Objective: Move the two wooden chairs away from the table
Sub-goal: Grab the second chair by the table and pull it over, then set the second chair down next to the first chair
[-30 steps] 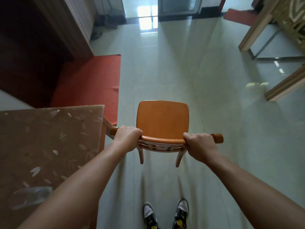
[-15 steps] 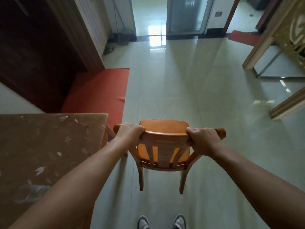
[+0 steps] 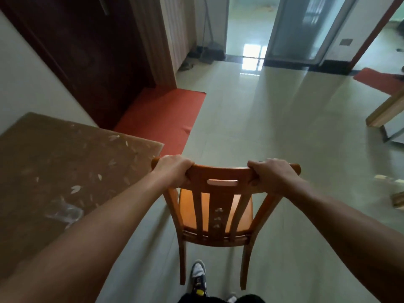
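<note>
An orange wooden chair [image 3: 215, 217] with a slatted back stands in front of me, its back facing me. My left hand [image 3: 173, 172] grips the left end of its top rail. My right hand [image 3: 272, 174] grips the right end. The chair's left side sits just past the corner of the brown table [image 3: 65, 171], which has a clear patterned cover. Only the two rear legs of the chair show, reaching down toward the tiled floor by my shoe. A second chair is not in view.
A red mat [image 3: 161, 114] lies on the floor beyond the table, before a dark wooden door [image 3: 87, 57]. Shiny pale tiles [image 3: 284, 119] stretch ahead to an open doorway. A wooden frame [image 3: 384, 112] stands at the right edge. Another red mat [image 3: 376, 79] lies far right.
The view has tilted up from looking down on the seat to facing the chair's back. Both hands stay on the top rail, and the chair now appears closer and more upright.
</note>
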Demonstrator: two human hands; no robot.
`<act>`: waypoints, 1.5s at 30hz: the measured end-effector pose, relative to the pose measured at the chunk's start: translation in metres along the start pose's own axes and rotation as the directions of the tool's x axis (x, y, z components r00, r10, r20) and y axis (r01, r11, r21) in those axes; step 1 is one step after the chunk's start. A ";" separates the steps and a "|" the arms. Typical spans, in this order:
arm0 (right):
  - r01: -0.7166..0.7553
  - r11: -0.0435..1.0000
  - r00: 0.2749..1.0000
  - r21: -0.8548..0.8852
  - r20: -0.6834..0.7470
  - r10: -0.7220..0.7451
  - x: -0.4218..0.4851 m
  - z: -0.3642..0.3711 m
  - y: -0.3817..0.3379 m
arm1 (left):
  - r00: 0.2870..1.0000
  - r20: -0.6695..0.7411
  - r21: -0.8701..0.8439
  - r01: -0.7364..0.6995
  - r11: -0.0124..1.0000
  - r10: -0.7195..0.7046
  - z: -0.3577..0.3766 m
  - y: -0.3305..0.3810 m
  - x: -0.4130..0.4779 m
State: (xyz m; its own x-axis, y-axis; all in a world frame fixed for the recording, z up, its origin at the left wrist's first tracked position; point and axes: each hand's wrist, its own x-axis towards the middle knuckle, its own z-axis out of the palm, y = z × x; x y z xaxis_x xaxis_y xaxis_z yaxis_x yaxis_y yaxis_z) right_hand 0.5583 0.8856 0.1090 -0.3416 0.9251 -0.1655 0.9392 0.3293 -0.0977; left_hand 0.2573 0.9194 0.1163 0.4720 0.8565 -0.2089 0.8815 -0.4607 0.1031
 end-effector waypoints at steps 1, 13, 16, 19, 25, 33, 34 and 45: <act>0.022 1.000 1.000 -0.008 0.007 -0.022 0.002 0.000 0.004 | 1.000 0.001 0.005 0.027 1.000 -0.027 -0.001 0.004 -0.005; 0.444 0.896 0.895 -0.027 -0.025 -0.445 -0.003 -0.022 0.052 | 0.882 -0.031 -0.050 0.469 0.882 -0.471 -0.003 0.107 -0.066; 0.548 0.834 0.833 -0.064 -0.052 -0.551 -0.011 -0.029 0.056 | 0.830 -0.026 -0.075 0.554 0.829 -0.557 0.000 0.145 -0.091; 0.624 0.775 0.775 -0.100 -0.053 -0.630 -0.021 -0.039 0.054 | 0.767 -0.031 -0.100 0.636 0.766 -0.641 0.000 0.179 -0.117; 0.735 0.662 0.667 -0.145 -0.023 -0.745 -0.070 -0.045 0.049 | 0.657 -0.091 -0.127 0.738 0.663 -0.749 0.015 0.260 -0.176; 0.843 0.525 0.530 -0.113 0.017 -0.848 -0.161 -0.035 0.066 | 0.515 -0.164 -0.200 0.817 0.540 -0.841 0.044 0.397 -0.240; 0.862 0.497 0.501 -0.099 0.024 -0.865 -0.171 -0.035 0.068 | 0.494 -0.167 -0.207 0.828 0.521 -0.853 0.045 0.413 -0.246; 0.951 0.306 0.310 -0.054 0.116 -0.944 -0.252 -0.006 0.116 | 0.292 -0.013 -0.242 0.927 0.286 -0.956 0.077 0.569 -0.264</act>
State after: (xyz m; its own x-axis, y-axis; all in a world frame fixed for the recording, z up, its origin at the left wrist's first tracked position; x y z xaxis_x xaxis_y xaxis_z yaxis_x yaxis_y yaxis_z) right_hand 0.7529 0.6920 0.1448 -0.9963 -0.0460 -0.0726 -0.0359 0.9903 -0.1345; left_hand 0.6339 0.4127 0.1551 -0.7051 0.6936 -0.1472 0.6919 0.7185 0.0711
